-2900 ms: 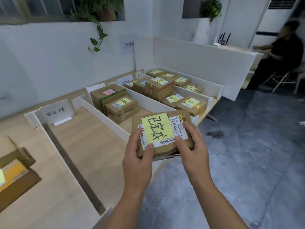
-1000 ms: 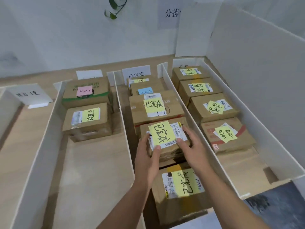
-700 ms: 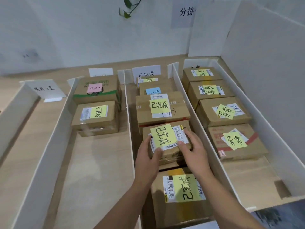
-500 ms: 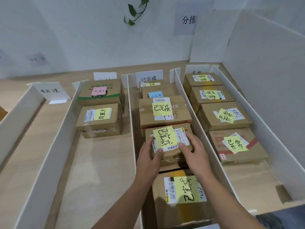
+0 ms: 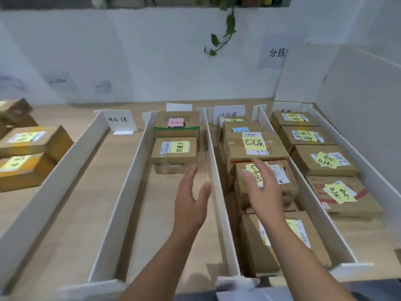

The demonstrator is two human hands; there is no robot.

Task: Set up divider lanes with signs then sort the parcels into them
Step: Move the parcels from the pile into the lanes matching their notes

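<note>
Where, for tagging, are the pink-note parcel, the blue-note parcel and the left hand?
pink-note parcel (image 5: 176, 123): head view, the pink note on its top.
blue-note parcel (image 5: 240, 129): head view, the blue note on its top.
left hand (image 5: 189, 205): head view, back of the hand.

Head view looks steeply down, close over the lanes

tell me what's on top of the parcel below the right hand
A yellow handwritten note and a white barcode label lie on the parcel. The right hand covers part of the note, so its writing cannot be fully read.
</note>
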